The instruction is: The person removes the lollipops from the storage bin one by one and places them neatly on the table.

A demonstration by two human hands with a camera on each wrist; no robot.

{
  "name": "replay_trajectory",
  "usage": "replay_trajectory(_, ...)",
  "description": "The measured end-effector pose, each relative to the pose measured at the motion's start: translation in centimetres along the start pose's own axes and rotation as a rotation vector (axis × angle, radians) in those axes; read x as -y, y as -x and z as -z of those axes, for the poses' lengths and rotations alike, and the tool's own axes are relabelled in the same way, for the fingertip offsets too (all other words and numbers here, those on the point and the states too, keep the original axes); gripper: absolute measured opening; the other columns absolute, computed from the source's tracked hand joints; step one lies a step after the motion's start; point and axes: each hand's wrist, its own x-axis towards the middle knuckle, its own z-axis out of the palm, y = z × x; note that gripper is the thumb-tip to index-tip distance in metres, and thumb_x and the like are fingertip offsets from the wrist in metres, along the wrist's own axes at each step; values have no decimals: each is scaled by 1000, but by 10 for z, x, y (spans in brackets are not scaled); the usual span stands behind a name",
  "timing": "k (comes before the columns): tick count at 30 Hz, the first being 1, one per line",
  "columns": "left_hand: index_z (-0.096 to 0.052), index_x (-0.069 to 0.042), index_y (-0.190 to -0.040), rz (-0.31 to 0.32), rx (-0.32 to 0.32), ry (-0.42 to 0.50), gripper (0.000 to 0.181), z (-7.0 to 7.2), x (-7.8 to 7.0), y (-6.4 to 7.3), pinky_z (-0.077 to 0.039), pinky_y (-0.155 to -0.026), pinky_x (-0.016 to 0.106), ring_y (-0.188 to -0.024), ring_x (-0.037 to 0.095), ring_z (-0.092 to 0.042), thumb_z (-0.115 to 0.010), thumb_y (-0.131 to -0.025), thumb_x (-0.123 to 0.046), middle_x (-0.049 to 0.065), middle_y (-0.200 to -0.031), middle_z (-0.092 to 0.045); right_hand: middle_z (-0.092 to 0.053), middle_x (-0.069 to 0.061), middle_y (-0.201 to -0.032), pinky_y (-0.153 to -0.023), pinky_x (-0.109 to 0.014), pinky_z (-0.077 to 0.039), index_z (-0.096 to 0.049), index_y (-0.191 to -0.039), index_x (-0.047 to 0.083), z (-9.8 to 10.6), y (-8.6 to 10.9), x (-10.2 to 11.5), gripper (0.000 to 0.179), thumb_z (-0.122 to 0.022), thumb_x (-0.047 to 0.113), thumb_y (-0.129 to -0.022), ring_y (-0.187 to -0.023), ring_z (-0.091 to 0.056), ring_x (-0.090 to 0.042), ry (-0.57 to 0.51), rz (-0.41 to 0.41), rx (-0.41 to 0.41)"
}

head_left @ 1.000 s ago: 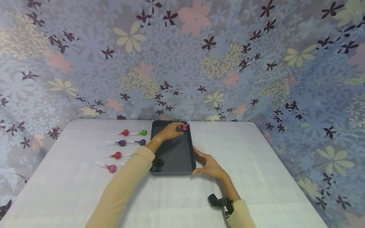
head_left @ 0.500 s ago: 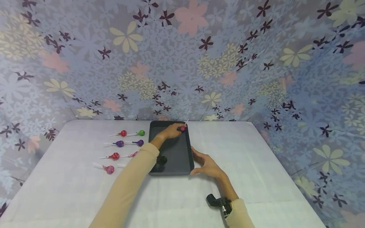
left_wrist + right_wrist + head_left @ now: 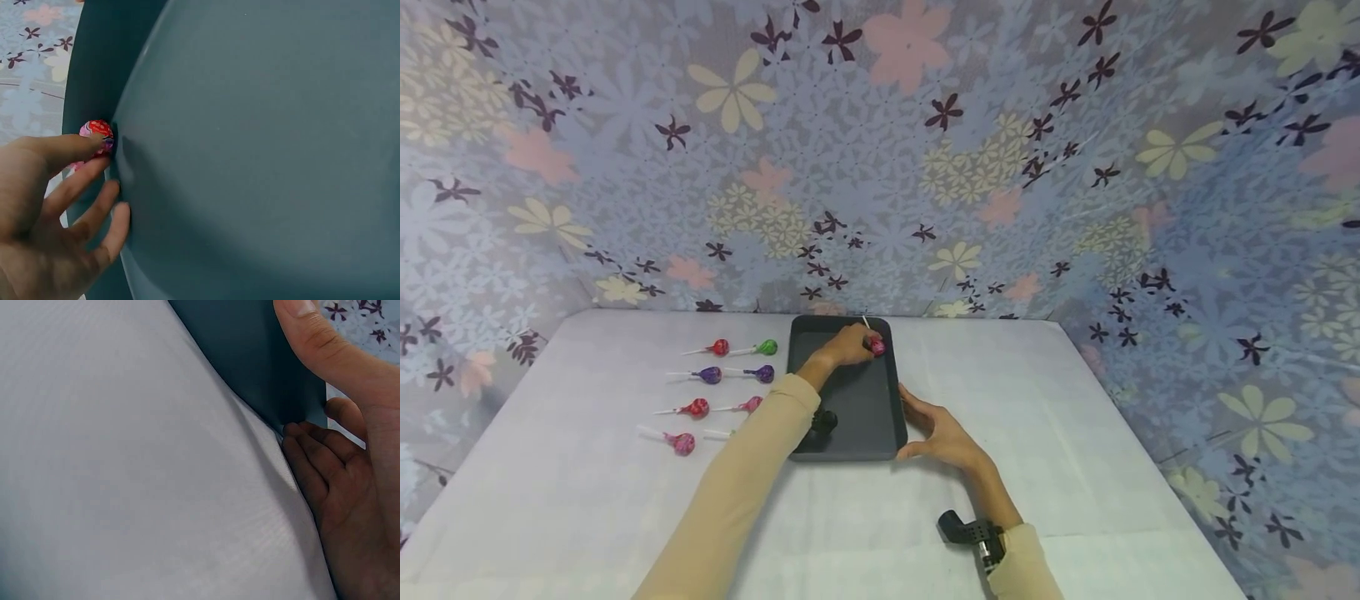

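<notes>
My left hand (image 3: pixel 848 345) pinches a pink-and-red wrapped lollipop (image 3: pixel 877 346) between thumb and forefinger, inside the far right corner of a dark grey tray (image 3: pixel 891 446). In the left wrist view the lollipop's head (image 3: pixel 97 133) sits against the tray's side wall, and the other fingers are loosely spread near the floor of the tray. My right hand (image 3: pixel 947 437) lies at the tray's near right corner. Its fingertips touch the outer wall (image 3: pixel 250 362) in the right wrist view, with the thumb extended apart from them.
Left of the tray lie several lollipops in pairs: red (image 3: pixel 720 347) and green (image 3: pixel 767 347), two purple (image 3: pixel 709 375), red (image 3: pixel 697 407) and pink (image 3: pixel 751 404), then pink (image 3: pixel 682 443) beside one mostly hidden by my left sleeve (image 3: pixel 745 458). A flowered cloth (image 3: pixel 880 208) hangs behind the white table.
In my left hand the lollipop has turned, its stick swinging from pointing right to pointing up and left, and its head has come slightly lower. My right hand keeps its place at the tray.
</notes>
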Motion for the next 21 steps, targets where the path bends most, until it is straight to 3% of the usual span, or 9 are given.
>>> replay_trajectory(7,-75,-11,-112,152,-82,-21,28,0,-1,8,-52,-89,44,-102,25,-65,-76,-85,-18,6,-110,-73,-20,-12,-161,-114,-37,-30,-20,-155,5,2,0,-1,106,-85,16,-72,-144,-31,-31,4,-5,1)
replay_trajectory(13,-79,-13,-99,187,-185,-126,29,3,2,12,-42,-100,50,-111,32,-56,-84,-77,-30,5,-111,-72,-21,-12,-161,-112,-22,-32,-21,-155,5,1,-1,0,106,-86,17,-71,-144,-32,-30,4,-9,-7)
replay_trajectory(17,-77,-8,-103,180,-157,-77,32,5,3,13,-47,-97,46,-107,30,-62,-85,-76,-24,8,-111,-72,-21,-13,-161,-110,-16,-32,-22,-155,5,0,-2,1,105,-85,16,-72,-143,-32,-31,1,-4,-9)
replay_trajectory(21,-74,-7,-110,175,-107,-12,38,6,6,14,-50,-96,44,-112,30,-63,-85,-76,-17,10,-121,-69,-21,-13,-161,-113,-25,-32,-22,-155,5,-1,-2,2,105,-86,15,-71,-144,-32,-32,1,0,-6)
